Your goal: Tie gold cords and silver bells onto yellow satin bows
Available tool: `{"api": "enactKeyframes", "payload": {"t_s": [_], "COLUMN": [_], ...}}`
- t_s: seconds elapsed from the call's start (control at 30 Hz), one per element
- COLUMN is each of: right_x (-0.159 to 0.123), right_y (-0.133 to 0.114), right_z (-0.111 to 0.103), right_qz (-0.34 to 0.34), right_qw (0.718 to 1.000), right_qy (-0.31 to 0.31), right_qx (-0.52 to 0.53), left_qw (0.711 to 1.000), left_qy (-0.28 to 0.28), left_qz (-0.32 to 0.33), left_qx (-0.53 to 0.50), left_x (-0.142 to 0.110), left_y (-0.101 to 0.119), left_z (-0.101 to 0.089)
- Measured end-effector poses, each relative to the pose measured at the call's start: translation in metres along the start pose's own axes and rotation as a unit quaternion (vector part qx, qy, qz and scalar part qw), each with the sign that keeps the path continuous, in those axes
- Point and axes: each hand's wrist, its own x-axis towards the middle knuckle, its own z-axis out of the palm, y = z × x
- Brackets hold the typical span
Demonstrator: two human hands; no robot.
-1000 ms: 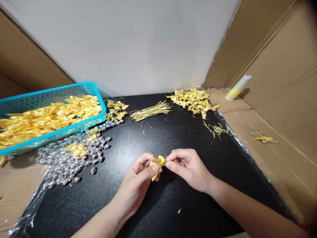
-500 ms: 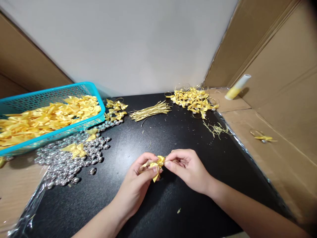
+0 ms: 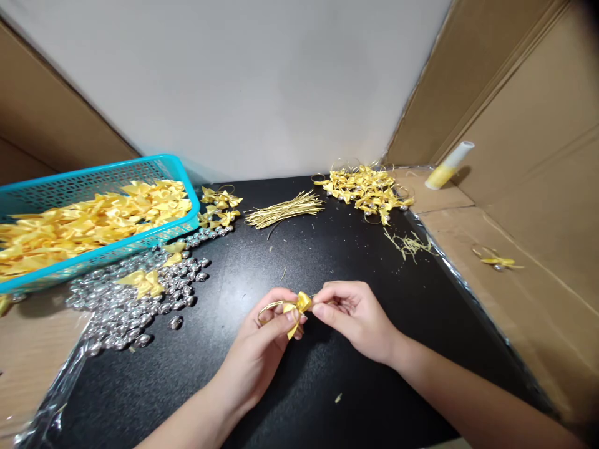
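Between the thumb and fingers of my left hand (image 3: 269,330) is a yellow ribbon bow (image 3: 303,303), held above the black tabletop. A loop of gold wire (image 3: 270,307) curves out from the bow over the left fingers. My right hand (image 3: 352,315) is closed in a pinch just right of the bow, on the thin end of the gold wire; the tip is mostly hidden by the fingers. Whether a bell sits behind this bow cannot be seen.
A turquoise basket (image 3: 185,187) of yellow bows stands at left, with silver bells (image 3: 121,312) spread before it. Gold wires (image 3: 285,210) lie at the back centre. Right of them are wired bows (image 3: 362,190), wire scraps (image 3: 409,245), a tube (image 3: 449,165) and one bow (image 3: 498,260) on cardboard.
The bow has turned slightly back and forth in my left fingers, and the wire loop shows more fully than half a second ago. Both hands stay in nearly the same place.
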Motion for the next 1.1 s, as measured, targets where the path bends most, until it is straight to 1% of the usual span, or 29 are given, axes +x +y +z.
{"api": "enactKeyframes", "payload": {"t_s": [0.2, 0.33, 0.47, 0.6, 0.83, 1.1], "right_x": [-0.0005, -0.0012, -0.0022, -0.0029, -0.0023, -0.0028], "right_y": [0.0010, 0.0001, -0.0029, -0.0056, -0.0060, -0.0068], "right_z": [0.0004, 0.0012, 0.0018, 0.0015, 0.0006, 0.0009], "right_qz": [0.005, 0.002, -0.025, -0.064, -0.074, -0.068], "right_qw": [1.000, 1.000, 0.997, 0.989, 0.988, 0.988], "right_qy": [0.006, 0.008, 0.011, 0.016, 0.018, 0.022], "right_qx": [-0.003, -0.011, -0.077, -0.134, -0.134, -0.139], "left_qw": [1.000, 1.000, 0.999, 1.000, 0.998, 0.999], "left_qy": [-0.004, -0.009, -0.007, -0.006, -0.035, -0.027], "left_qz": [-0.003, 0.001, 0.014, -0.001, -0.034, -0.036], "left_qx": [0.001, 0.019, 0.034, 0.011, -0.030, -0.020], "left_x": [0.0006, 0.0007, 0.0000, 0.0003, 0.0015, 0.0000], "left_y": [0.0006, 0.0003, 0.0000, -0.0008, -0.0007, -0.0007], "left_z": [0.0001, -0.0011, -0.0011, -0.0012, -0.0027, -0.0013]}}
